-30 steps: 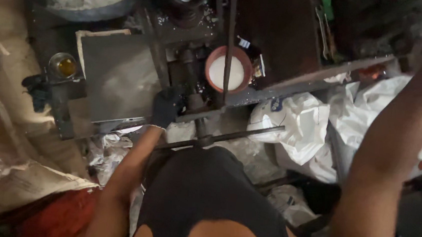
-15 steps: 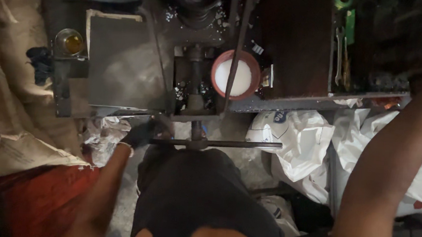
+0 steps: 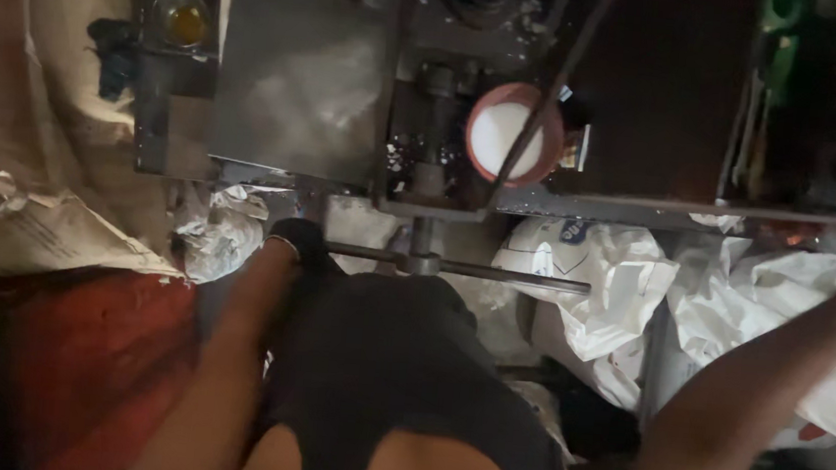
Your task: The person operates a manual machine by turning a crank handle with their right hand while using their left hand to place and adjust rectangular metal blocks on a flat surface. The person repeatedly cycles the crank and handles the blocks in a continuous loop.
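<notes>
My left hand (image 3: 300, 241) wears a dark glove, and its fingers are wrapped tight round the left end of the crank bar (image 3: 480, 270). The bar runs level from my fingers out to the right, through a hub (image 3: 423, 262) a short way right of them. A screw shaft (image 3: 429, 166) rises from the hub, up and right of my fingers, into the dark press frame (image 3: 629, 210).

My right arm reaches up to the far right of the view. The hand passes out of view at the edge, so I cannot tell how its fingers stand.

A steel plate (image 3: 301, 82) lies flat above my left fingers. Right of the shaft stands a red-rimmed bowl (image 3: 505, 134) holding something white. A thin rod (image 3: 550, 76) crosses over the bowl at a slant. A small jar (image 3: 178, 19) of yellow liquid sits up and left of my fingers, beyond the plate's left edge. Crumpled paper (image 3: 219, 234) lies just left of my left fingers. White sacks (image 3: 623, 281) lie under the bar's right end. Brown sacking (image 3: 25, 174) covers the far left.
</notes>
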